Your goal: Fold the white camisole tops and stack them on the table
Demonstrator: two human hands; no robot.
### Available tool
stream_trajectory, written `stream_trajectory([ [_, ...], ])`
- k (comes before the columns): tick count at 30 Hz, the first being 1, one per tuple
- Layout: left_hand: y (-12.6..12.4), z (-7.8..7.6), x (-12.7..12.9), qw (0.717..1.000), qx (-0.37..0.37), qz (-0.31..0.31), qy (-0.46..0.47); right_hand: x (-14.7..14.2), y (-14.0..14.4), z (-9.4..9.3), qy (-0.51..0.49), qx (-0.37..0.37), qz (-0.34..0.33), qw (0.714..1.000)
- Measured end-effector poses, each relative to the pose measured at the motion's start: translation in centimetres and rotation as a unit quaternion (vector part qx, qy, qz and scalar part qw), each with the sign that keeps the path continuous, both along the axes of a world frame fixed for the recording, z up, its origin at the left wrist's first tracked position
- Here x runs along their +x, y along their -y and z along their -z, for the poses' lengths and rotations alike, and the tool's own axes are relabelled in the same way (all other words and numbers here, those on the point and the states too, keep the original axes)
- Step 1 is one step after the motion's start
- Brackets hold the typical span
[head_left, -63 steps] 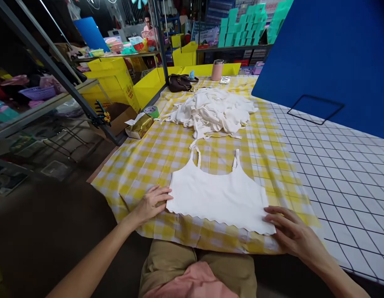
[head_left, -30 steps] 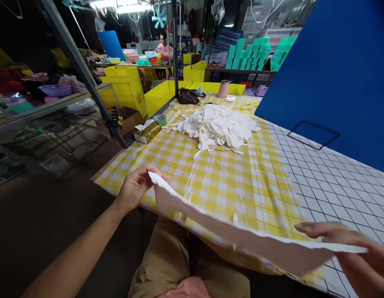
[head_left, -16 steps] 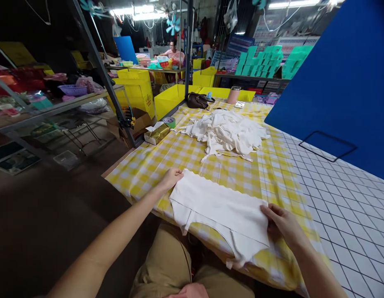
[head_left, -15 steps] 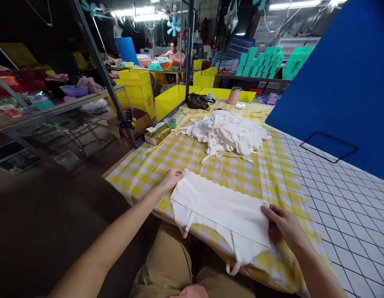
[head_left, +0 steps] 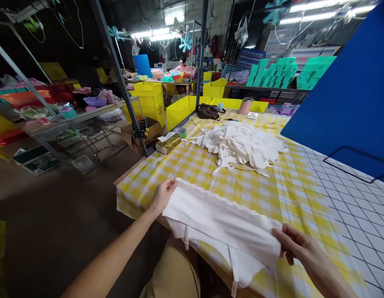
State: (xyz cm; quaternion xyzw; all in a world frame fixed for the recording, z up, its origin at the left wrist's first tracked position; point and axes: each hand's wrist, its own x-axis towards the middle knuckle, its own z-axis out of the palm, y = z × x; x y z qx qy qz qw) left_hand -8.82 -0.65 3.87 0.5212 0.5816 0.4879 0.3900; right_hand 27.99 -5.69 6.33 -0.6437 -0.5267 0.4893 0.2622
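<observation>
A white strappy camisole top (head_left: 223, 219) is stretched between my two hands over the table's near edge, its scalloped hem away from me and its straps hanging toward my lap. My left hand (head_left: 163, 194) pinches the hem's left corner. At the right end, my right hand (head_left: 299, 244) grips the other corner between thumb and fingers. Beyond the top, a heap of similar white garments (head_left: 241, 142) lies on the yellow checked tablecloth (head_left: 192, 165).
Behind the heap are a dark handbag (head_left: 209, 111) and a pink tumbler (head_left: 245, 106). A tissue pack (head_left: 167, 143) and green tape roll (head_left: 180, 132) lie by a metal post (head_left: 129, 91). A blue board (head_left: 344, 111) stands at right. A person (head_left: 182, 66) sits far back.
Both hands have drawn farther apart, pulling the camisole's hem wider and tauter. The top has lifted somewhat, and the whole view has shifted left.
</observation>
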Motion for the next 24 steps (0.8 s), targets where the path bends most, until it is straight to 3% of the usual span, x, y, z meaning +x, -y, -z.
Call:
stream_trajectory([
  [3,2.0,-2.6,-5.1,1.0,-0.015,-0.018,0.001,-3.0,0.1,-2.0,-0.047,0.004,-0.09,0.995],
  [6,2.1,-4.3,-10.6,0.999,-0.029,-0.035,0.0,-7.4,-1.0,-3.2,-0.094,0.01,-0.152,0.984],
  [10,-1.1,-3.5,-15.8,0.992,-0.046,-0.067,-0.092,-13.9,-5.3,-1.7,-0.109,0.027,-0.18,0.977],
  [15,-6.2,-0.6,-17.5,0.928,-0.096,-0.127,-0.336,-19.0,-10.7,2.2,0.063,0.056,-0.124,0.989],
  [19,-8.1,0.1,-17.4,0.904,-0.109,-0.141,-0.388,-20.1,-12.9,3.7,0.12,0.083,-0.119,0.982],
  [24,-9.1,0.5,-17.0,0.875,-0.131,-0.149,-0.441,-20.1,-14.4,3.9,0.207,0.103,-0.112,0.966],
])
